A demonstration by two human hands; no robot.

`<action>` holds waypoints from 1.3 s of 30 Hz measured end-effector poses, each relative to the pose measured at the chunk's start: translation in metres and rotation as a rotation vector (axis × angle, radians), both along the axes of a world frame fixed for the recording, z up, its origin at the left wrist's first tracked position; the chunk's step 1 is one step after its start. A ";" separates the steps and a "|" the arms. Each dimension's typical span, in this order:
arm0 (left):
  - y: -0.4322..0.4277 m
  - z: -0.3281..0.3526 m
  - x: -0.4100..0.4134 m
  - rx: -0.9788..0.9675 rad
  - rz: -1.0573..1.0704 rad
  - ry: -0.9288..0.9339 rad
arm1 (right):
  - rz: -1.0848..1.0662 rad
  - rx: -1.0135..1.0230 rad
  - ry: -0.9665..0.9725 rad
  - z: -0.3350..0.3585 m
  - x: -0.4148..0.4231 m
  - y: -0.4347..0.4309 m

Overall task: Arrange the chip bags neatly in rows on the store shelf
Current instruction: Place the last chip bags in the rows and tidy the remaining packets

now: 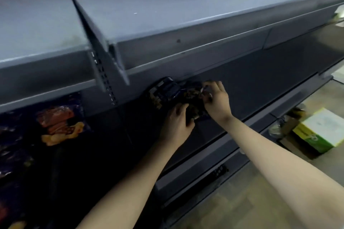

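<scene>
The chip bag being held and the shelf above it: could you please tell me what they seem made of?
Chip bag: probably glossy plastic film, given its crinkles and bright highlights. Shelf: apparently grey painted metal with a matt finish, given its thin folded front edge.

No legible text anywhere
</scene>
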State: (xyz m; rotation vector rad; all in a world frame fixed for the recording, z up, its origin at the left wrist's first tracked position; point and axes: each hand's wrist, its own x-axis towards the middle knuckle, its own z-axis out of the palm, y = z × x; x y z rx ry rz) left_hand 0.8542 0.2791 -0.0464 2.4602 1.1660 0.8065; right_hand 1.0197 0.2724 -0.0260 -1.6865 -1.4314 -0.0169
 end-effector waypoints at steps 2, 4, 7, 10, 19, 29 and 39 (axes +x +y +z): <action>0.001 -0.004 0.028 -0.077 0.012 -0.012 | 0.002 -0.040 0.005 0.000 0.028 -0.002; 0.005 -0.009 0.052 -0.142 0.057 0.012 | 0.056 -0.151 -0.004 -0.004 0.052 -0.003; 0.013 -0.018 0.077 -0.086 0.116 0.096 | 0.211 -0.478 -0.051 -0.019 0.079 -0.001; 0.016 -0.027 0.084 -0.021 0.131 0.227 | 0.296 -0.613 0.004 -0.036 0.086 -0.002; 0.021 -0.021 0.079 -0.028 0.113 0.198 | 0.269 -0.421 0.262 -0.037 0.085 -0.005; 0.019 0.063 0.026 -0.709 -0.019 -0.251 | 0.213 -0.222 0.731 -0.004 0.097 0.004; 0.002 0.078 -0.110 -0.911 0.402 -0.547 | 0.835 -0.526 0.503 0.031 -0.048 0.025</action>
